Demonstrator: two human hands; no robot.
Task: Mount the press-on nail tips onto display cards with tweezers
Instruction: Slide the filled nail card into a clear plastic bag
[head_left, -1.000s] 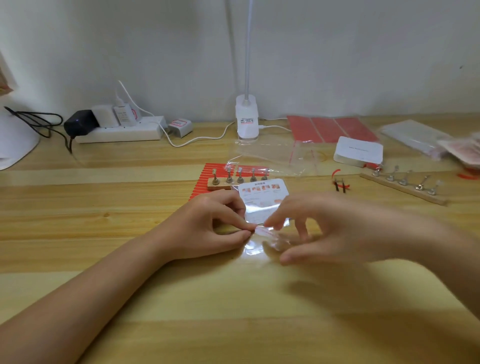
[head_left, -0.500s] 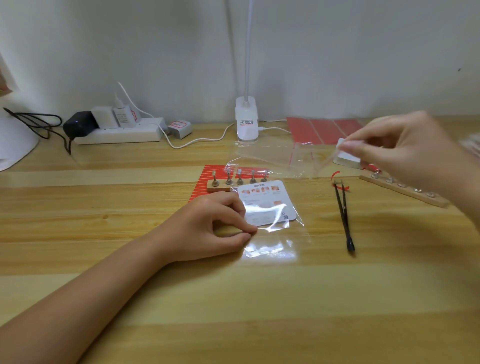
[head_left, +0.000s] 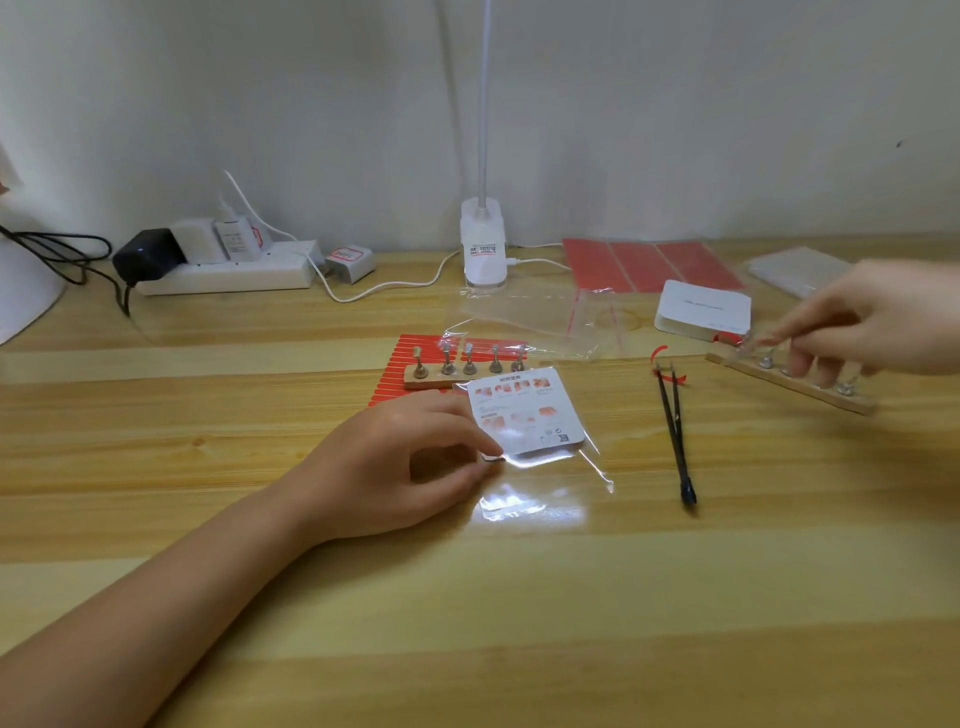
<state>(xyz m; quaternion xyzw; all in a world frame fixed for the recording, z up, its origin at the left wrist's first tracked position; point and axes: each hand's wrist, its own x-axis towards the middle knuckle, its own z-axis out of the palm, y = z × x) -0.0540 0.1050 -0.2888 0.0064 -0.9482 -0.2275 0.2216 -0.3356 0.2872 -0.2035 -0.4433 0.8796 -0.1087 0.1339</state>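
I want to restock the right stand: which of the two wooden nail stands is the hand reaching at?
The angled wooden stand at far right, under the right hand. The other stand sits untouched on the red striped sheet.

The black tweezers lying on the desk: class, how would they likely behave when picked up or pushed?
The tweezers look thin and rigid, so probably stiff and light. Lying flat on the smooth wooden desk, they would likely slide rather than roll.

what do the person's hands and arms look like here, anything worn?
Both are bare. The left hand and its forearm show no sleeve, glove, watch or ring. The right hand is blurred, with no glove, ring or sleeve visible; its arm is out of view.
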